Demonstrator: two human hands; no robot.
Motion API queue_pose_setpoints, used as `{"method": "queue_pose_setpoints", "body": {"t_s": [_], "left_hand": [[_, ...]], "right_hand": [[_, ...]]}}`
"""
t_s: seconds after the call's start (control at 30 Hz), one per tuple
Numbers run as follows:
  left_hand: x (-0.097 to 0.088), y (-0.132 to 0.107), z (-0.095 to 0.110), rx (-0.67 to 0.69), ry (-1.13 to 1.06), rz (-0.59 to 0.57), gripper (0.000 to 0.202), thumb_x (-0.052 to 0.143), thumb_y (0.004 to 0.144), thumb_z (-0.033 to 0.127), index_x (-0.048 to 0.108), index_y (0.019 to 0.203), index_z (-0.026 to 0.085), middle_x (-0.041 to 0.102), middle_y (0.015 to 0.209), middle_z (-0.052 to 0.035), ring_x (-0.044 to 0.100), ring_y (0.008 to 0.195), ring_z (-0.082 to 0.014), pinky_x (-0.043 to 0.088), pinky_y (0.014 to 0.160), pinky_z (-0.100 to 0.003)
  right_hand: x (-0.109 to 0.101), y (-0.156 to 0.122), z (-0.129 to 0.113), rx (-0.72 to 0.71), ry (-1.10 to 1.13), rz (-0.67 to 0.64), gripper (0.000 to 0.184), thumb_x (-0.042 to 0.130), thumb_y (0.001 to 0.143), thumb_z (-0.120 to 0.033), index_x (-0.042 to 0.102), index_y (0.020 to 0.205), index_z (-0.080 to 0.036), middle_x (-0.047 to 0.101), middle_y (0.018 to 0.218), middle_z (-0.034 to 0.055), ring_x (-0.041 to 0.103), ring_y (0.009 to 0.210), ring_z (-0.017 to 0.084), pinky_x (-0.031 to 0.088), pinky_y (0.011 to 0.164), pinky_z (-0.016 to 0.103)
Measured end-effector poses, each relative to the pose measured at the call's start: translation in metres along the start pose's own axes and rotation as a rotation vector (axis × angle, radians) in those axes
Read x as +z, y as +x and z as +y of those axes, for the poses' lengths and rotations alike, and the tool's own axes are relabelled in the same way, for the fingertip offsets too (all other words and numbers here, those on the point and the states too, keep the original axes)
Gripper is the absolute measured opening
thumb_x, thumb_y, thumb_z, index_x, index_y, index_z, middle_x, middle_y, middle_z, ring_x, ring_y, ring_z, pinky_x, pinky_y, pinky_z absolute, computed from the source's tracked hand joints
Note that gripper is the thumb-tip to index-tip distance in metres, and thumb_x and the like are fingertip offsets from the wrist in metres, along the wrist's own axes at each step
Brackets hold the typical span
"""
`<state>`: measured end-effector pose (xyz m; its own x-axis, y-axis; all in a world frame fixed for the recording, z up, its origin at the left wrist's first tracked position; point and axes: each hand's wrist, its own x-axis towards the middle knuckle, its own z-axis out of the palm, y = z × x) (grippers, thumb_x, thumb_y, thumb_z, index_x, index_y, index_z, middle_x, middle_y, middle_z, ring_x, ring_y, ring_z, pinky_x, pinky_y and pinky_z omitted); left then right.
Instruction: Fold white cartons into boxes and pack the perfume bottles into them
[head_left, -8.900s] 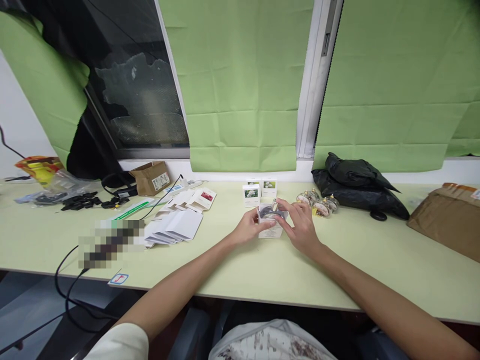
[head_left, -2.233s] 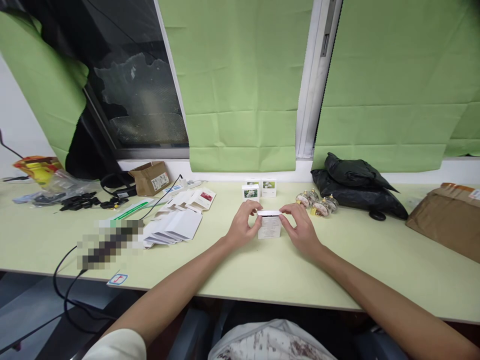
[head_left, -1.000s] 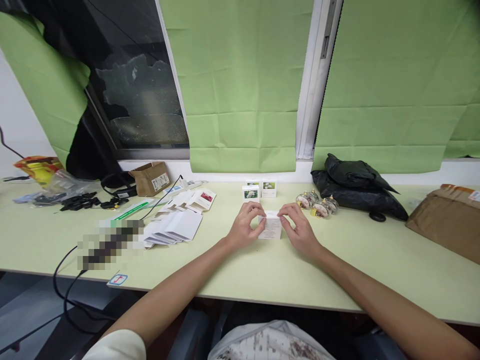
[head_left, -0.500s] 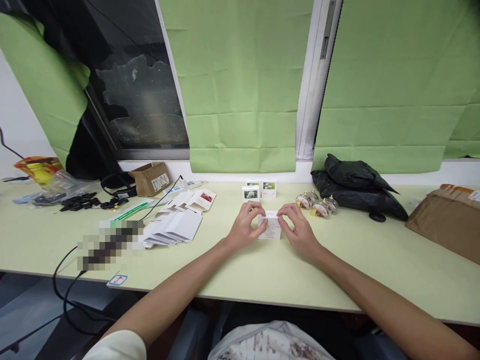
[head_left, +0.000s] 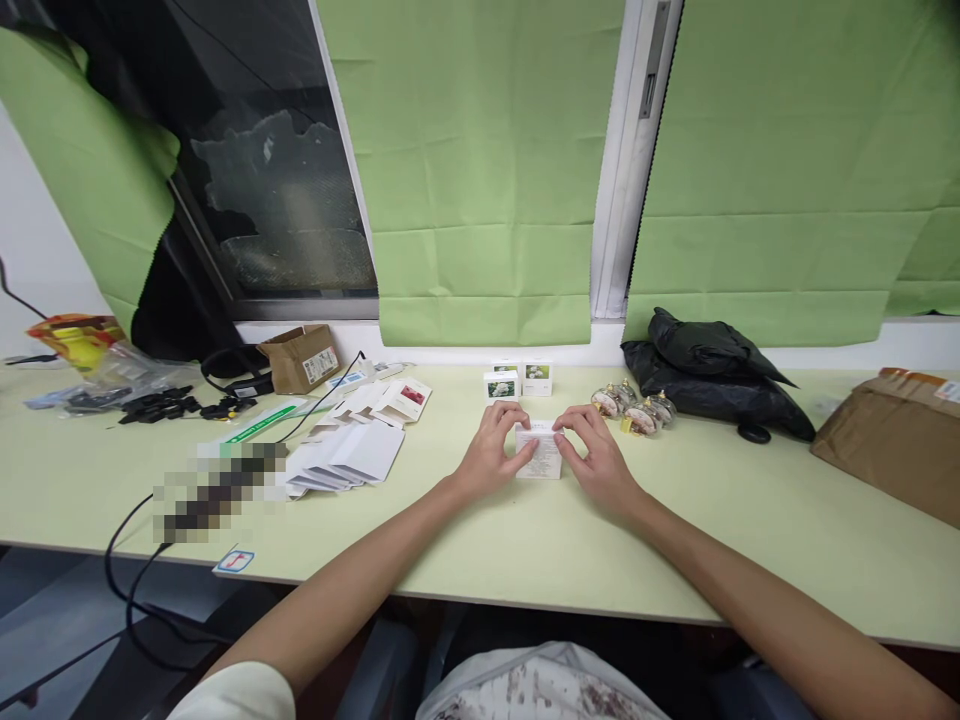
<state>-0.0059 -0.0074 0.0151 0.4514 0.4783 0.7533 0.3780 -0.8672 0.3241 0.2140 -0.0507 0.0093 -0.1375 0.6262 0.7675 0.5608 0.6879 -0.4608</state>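
Observation:
A small white carton [head_left: 541,455] with fine print on its front stands on the pale green table [head_left: 525,540]. My left hand [head_left: 491,455] grips its left side and my right hand [head_left: 596,455] its right side, fingertips pinched on the closed top flap. Two closed white boxes with flower pictures [head_left: 501,386] stand just behind. Several small glass bottles with gold caps [head_left: 634,410] lie to the right of them.
Flat white carton blanks [head_left: 352,450] are fanned out at the left, beside a cable and black parts [head_left: 161,403]. A small brown box [head_left: 301,356] sits by the window. A black plastic bag [head_left: 712,375] and a brown parcel [head_left: 892,440] lie at the right.
The carton was open with a bottle going in; its top flap has since been folded down. In the last second my fingers pressed closer over the lid.

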Motion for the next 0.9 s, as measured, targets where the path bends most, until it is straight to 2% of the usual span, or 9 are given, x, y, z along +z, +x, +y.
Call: {"method": "queue_pose_setpoints", "body": {"t_s": [0.9], "left_hand": [[-0.0005, 0.0029, 0.0002, -0.027, -0.053, -0.01, 0.019, 0.065, 0.098, 0.033, 0.057, 0.113, 0.026, 0.056, 0.118, -0.0086, 0.053, 0.12, -0.025, 0.048, 0.105, -0.045]], "right_hand": [[-0.0005, 0.0007, 0.0001, 0.008, 0.001, -0.012, 0.013, 0.052, 0.104, -0.028, 0.062, 0.112, -0.028, 0.056, 0.111, 0.0078, 0.057, 0.111, 0.026, 0.047, 0.099, 0.045]]}}
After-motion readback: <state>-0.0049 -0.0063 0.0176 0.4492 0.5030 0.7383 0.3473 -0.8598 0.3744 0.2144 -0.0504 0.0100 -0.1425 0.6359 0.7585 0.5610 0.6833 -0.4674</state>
